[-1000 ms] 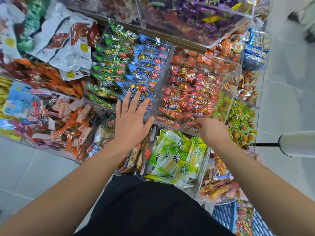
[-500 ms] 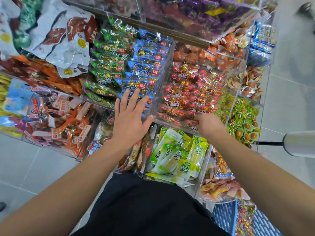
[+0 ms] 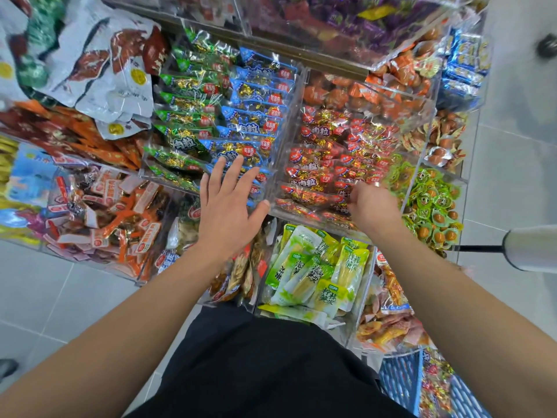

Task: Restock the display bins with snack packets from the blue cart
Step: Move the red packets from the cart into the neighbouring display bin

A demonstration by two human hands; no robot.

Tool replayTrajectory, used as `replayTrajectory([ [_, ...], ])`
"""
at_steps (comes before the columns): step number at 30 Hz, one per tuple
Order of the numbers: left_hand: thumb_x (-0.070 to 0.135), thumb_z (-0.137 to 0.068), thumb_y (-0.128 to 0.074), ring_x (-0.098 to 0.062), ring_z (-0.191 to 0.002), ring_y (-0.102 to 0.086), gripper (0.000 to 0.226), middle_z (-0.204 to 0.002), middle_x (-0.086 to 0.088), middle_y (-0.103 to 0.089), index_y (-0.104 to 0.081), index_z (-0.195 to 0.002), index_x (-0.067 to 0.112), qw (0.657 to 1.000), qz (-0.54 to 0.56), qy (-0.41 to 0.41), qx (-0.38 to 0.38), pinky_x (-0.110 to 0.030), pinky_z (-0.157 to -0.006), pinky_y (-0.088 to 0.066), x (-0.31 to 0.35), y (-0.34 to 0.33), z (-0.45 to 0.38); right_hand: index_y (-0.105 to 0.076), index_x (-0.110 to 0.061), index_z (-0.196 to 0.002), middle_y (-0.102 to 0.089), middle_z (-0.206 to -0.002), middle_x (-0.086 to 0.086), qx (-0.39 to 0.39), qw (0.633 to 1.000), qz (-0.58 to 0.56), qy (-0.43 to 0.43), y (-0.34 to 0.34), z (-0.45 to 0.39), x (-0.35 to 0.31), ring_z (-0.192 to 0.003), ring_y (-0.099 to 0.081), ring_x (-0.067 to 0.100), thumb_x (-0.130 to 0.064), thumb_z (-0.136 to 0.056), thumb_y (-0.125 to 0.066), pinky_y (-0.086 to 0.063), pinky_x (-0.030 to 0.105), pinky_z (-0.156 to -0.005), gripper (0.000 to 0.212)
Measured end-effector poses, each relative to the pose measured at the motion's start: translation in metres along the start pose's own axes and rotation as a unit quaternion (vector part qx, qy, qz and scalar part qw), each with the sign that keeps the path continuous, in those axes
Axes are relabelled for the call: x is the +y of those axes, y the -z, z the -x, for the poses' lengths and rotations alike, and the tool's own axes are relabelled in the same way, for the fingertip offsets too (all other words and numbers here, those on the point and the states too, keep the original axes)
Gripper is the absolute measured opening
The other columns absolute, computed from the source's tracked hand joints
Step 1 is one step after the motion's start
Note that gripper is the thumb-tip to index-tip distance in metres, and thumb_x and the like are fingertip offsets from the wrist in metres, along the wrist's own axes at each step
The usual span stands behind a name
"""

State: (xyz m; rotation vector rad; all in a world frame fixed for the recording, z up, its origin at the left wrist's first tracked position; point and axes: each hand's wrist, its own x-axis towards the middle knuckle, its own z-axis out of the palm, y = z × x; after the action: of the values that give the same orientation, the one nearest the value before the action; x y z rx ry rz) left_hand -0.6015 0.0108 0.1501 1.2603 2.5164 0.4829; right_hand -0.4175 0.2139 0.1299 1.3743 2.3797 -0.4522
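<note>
While both arms reach over the clear acrylic display bins:
Left hand: flat, fingers spread on blue foil snack packets.
Right hand: curled among glossy red snack packets; grip unclear.
Blue cart: lower right.

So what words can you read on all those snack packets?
"牛肉粒" on the red packets in the bin by the right hand.
"肉粒" on the blue packets under the left hand.
"肉粒" on the green packets.
"泡椒笋尖" on the bamboo shoot packets, partly blurred.
All smaller print: too blurred to read.
</note>
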Motion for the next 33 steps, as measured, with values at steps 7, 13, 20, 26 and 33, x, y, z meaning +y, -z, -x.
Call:
replayTrajectory([
  [7,0.044,-0.095,-0.052,-0.027,-0.155,-0.004,0.060,-0.167,-0.003,-0.022,-0.043,-0.150,0.023,1.000,0.004,-0.006,0.007,-0.054,-0.123,0.000,0.000,0.000,0.000,-0.067,-0.013,-0.098,-0.068,-0.093,0.011,0.114,0.992,-0.046,0.038,0.005,0.016,0.003,-0.079,-0.063,0.033,-0.017,-0.094,-0.055,-0.047,0.035,-0.064,0.013],
  [13,0.043,-0.095,-0.054,-0.027,-0.155,-0.005,0.059,-0.166,-0.003,-0.023,-0.044,-0.149,0.023,1.000,0.007,-0.007,0.007,-0.053,-0.123,-0.001,-0.001,0.000,0.000,-0.056,-0.010,-0.114,-0.056,-0.112,0.009,-0.046,0.995,-0.038,0.080,-0.003,0.016,0.008,-0.099,-0.056,0.029,-0.032,-0.082,-0.077,-0.046,0.036,-0.075,0.044],
  [20,0.044,-0.094,-0.054,-0.028,-0.155,-0.007,0.059,-0.166,-0.004,-0.023,-0.045,-0.148,0.023,1.000,0.011,-0.006,-0.004,-0.055,-0.123,-0.005,-0.001,0.004,0.000,-0.056,-0.012,-0.119,-0.056,-0.118,0.011,0.002,0.998,-0.024,0.054,-0.013,0.007,0.004,-0.100,-0.060,0.036,-0.024,-0.087,-0.071,-0.052,0.042,-0.076,0.038],
  [26,0.040,-0.095,-0.060,-0.028,-0.155,-0.007,0.061,-0.166,-0.006,-0.022,-0.044,-0.150,0.019,0.999,0.031,-0.006,-0.026,-0.050,-0.125,-0.010,0.006,0.017,0.001,-0.056,-0.019,-0.129,-0.064,-0.118,0.008,0.002,0.999,0.017,0.051,0.002,0.027,0.003,-0.100,-0.064,0.031,-0.034,-0.090,-0.063,-0.055,0.039,-0.075,0.043],
  [33,0.030,-0.094,-0.063,-0.026,-0.138,-0.043,0.051,-0.146,-0.006,-0.054,-0.054,-0.142,0.014,0.994,0.101,-0.037,-0.026,-0.040,-0.117,-0.029,0.032,0.032,0.041,-0.053,-0.017,-0.139,-0.057,-0.136,0.010,0.087,0.986,-0.134,0.043,0.001,0.102,-0.005,-0.124,-0.052,0.030,-0.039,-0.093,-0.058,-0.043,0.039,-0.099,0.051],
])
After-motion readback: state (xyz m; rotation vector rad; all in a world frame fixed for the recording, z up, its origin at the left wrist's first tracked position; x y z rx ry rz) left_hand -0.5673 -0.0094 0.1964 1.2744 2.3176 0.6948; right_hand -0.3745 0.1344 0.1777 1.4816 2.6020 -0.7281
